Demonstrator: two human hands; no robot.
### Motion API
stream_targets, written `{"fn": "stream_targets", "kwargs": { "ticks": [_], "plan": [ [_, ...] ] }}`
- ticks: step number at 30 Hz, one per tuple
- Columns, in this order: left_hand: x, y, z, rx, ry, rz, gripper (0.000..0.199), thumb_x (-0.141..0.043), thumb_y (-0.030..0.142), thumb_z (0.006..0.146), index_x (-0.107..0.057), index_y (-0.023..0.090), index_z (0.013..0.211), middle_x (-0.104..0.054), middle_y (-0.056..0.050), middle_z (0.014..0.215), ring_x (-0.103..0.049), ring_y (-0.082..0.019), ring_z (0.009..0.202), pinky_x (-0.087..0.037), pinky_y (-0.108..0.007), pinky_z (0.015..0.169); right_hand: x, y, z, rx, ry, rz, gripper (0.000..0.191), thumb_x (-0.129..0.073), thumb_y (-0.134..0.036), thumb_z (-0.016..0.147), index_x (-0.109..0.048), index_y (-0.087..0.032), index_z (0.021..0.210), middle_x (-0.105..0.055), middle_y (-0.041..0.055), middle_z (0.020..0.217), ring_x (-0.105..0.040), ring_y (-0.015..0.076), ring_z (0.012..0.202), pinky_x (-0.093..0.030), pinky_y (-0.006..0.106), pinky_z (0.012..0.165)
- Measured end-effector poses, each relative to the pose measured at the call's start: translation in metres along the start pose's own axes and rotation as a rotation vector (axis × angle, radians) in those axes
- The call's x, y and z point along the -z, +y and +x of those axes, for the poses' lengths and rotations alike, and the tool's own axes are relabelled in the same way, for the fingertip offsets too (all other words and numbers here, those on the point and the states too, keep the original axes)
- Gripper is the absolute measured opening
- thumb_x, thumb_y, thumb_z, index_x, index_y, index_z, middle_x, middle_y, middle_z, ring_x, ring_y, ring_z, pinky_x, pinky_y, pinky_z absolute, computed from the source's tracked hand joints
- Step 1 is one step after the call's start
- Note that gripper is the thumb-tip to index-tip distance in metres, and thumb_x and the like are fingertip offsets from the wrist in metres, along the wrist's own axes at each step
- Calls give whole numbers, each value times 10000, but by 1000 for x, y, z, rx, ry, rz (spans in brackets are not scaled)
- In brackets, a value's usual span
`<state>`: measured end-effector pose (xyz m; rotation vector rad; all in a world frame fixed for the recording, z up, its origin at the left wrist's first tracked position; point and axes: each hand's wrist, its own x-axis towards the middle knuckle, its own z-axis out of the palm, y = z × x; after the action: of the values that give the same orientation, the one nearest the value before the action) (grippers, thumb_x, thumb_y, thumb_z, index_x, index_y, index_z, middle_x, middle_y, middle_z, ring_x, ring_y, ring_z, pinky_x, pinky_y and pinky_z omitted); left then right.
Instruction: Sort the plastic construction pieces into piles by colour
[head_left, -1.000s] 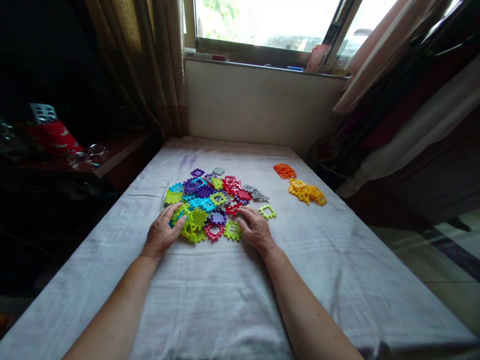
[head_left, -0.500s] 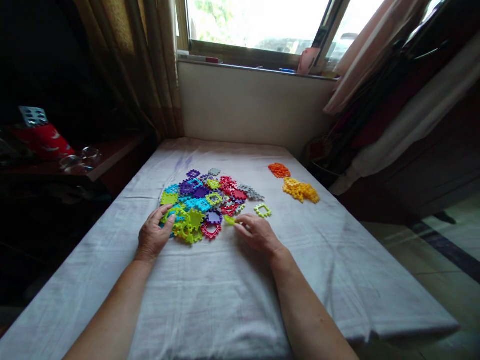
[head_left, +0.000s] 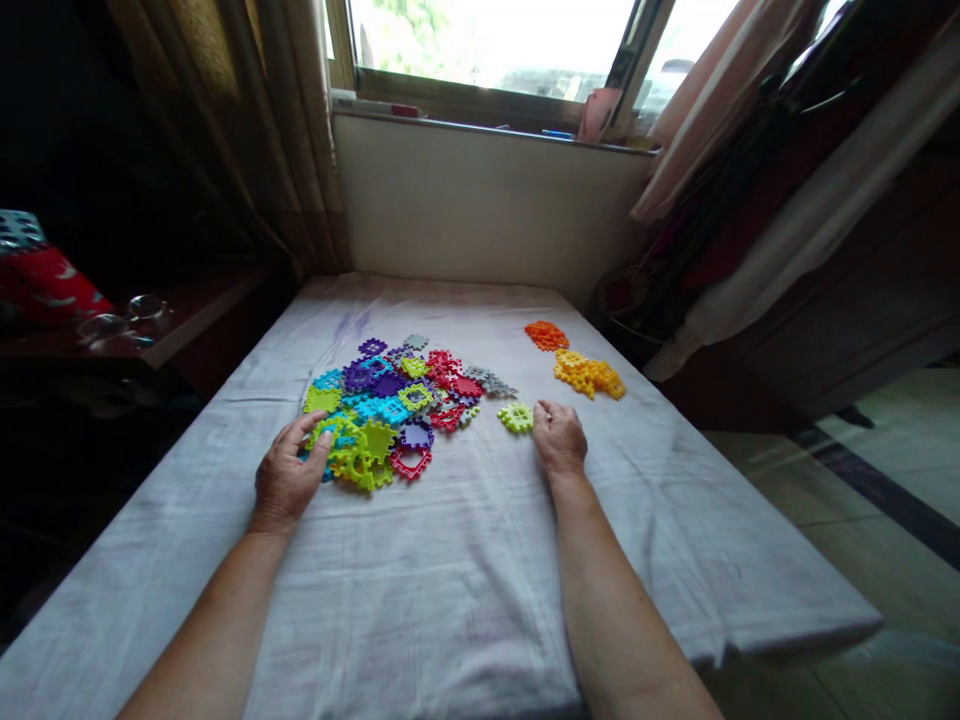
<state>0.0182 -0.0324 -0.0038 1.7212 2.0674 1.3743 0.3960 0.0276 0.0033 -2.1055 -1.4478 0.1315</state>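
Note:
My left hand (head_left: 289,470) rests against the left edge of a mixed pile of notched plastic building tiles, its thumb and fingers apart. Lime-green tiles (head_left: 364,455) lie closest to it, with blue tiles (head_left: 382,408), purple tiles (head_left: 388,384) and red tiles (head_left: 444,368) behind. Right of the pile, a lime-green window-shaped tile (head_left: 516,417) lies flat on the cloth. Just beside that tile's right edge is my right hand (head_left: 561,438), its fingers curled in, and I see nothing in them.
Orange pieces (head_left: 547,335) and yellow pieces (head_left: 589,374) form separate heaps at the back right of the cloth-covered table (head_left: 450,590). A side shelf at left bears eyeglasses (head_left: 127,322) and a red patterned container (head_left: 49,285). Clothes (head_left: 720,290) hang at right.
My right hand has moved right and away from the pile, and the lime-green tile it held now lies where a lime-green frame lay. My left hand stays at the pile. The view has shifted slightly.

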Motion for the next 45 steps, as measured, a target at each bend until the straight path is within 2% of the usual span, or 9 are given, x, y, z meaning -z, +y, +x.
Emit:
{"fn": "stream_targets", "kwargs": {
  "ticks": [5, 10, 15, 18, 22, 28, 33, 38, 45],
  "plan": [
    [-2, -1, 0, 14, 1, -7, 427, -549, 453, 838, -674, 216, 1170, -711, -83, 1166, -705, -230, 992, -586, -368, 885, -2, -20, -15, 202, -95, -113, 526, -625, -468, 859, -614, -260, 1342, -562, 115, 1397, -499, 285, 1252, -397, 404, 1012],
    [-2, -1, 0, -2, 11, -20, 393, -562, 428, 834, -678, 228, 1152, -711, -67, 1175, -702, -215, 1005, -576, -359, 924, -1, -20, -17, 226, -160, -139, 357, -594, -272, 850, -712, -286, 1186, -630, 103, 1282, -559, 282, 1147, -426, 416, 953],
    [-2, 2, 0, -19, 32, -61, 365, -567, 412, 831, -688, 220, 1116, -709, -73, 1177, -697, -214, 1013, -604, -338, 860, 2, -3, -15, 185, -107, -90, 299, -636, -259, 785, -765, -276, 1054, -659, 131, 1154, -576, 319, 1078, -446, 464, 906],
    [-1, 6, 0, -2, 31, -83, 356, -565, 398, 831, -689, 218, 1111, -708, -71, 1180, -697, -204, 995, -615, -315, 808, 2, -8, -20, 243, -45, -60, 339, -650, -293, 791, -745, -257, 1114, -619, 152, 1265, -533, 348, 1165, -407, 526, 970],
    [0, 10, 0, 22, 12, -98, 369, -560, 387, 829, -684, 211, 1128, -700, -80, 1203, -700, -198, 976, -618, -292, 760, 2, -43, -38, 438, 14, 56, 327, -614, -286, 852, -718, -233, 1157, -607, 133, 1338, -503, 322, 1239, -358, 512, 1044],
    [-1, 10, 1, 18, 18, -98, 382, -547, 388, 825, -684, 195, 1125, -701, -94, 1193, -696, -208, 991, -619, -305, 768, -8, -112, -79, 810, -253, 139, 270, -639, -352, 890, -711, -250, 1129, -709, 79, 1150, -587, 250, 1080, -419, 396, 969],
    [-2, 10, 1, 15, 16, -94, 380, -549, 401, 827, -686, 204, 1122, -703, -85, 1193, -695, -207, 1001, -615, -295, 758, -20, -131, -98, 779, -310, 51, 339, -736, -475, 798, -722, -243, 1044, -683, 97, 1151, -558, 289, 1064, -432, 426, 927],
    [-3, 10, 0, -12, -3, -61, 374, -545, 405, 839, -684, 209, 1126, -700, -82, 1210, -684, -218, 1048, -598, -335, 851, -27, -125, -103, 744, -264, 187, 228, -716, -324, 818, -711, -250, 1034, -683, 78, 1185, -565, 270, 1110, -436, 410, 958],
    [-3, 6, 1, -93, 0, -19, 350, -547, 401, 848, -680, 229, 1122, -704, -60, 1206, -662, -224, 1107, -514, -387, 1035, -18, -103, -73, 525, -156, 531, 113, -579, -276, 874, -679, -233, 907, -708, 36, 920, -640, 170, 809, -513, 298, 801]
  ]
}}
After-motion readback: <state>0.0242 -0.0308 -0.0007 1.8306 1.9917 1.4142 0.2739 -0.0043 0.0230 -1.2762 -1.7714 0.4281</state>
